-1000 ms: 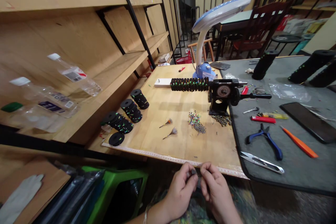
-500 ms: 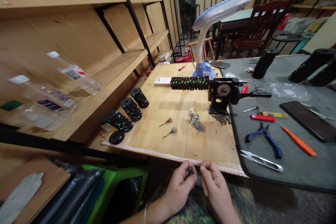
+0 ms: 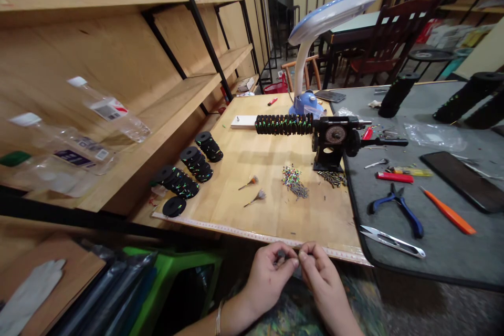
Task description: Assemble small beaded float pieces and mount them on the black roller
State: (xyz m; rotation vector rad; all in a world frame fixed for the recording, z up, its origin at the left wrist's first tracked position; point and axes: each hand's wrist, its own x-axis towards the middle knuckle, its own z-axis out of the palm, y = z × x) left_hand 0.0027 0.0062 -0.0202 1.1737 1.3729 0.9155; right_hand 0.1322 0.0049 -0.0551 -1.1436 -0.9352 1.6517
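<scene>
My left hand (image 3: 271, 275) is closed near the table's front edge, its fingers curled round a small dark thing (image 3: 281, 255) too tiny to name. Beside it, my right hand (image 3: 321, 278) is pinched, fingertips nearly touching the left ones; whatever it grips is hidden. Beyond them on the wood lie a pile of small coloured beads and grey metal bits (image 3: 293, 178), plus two feathery tufts on thin stems (image 3: 259, 196). A black winding device (image 3: 329, 139) carries a row of black discs wound with bright-specked line (image 3: 284, 124).
Black spools (image 3: 197, 164) line the table's left side. A lamp (image 3: 305, 100) stands behind. Blue pliers (image 3: 397, 207), silver snips (image 3: 394, 243), an orange tool (image 3: 449, 211) and a phone (image 3: 462, 178) lie on the grey mat (image 3: 433, 244). Bottles (image 3: 110, 110) rest on the left shelf.
My left hand has turned slightly and its fingertips have come closer to the right ones. The dark thing in it has shifted a little left and is more covered.
</scene>
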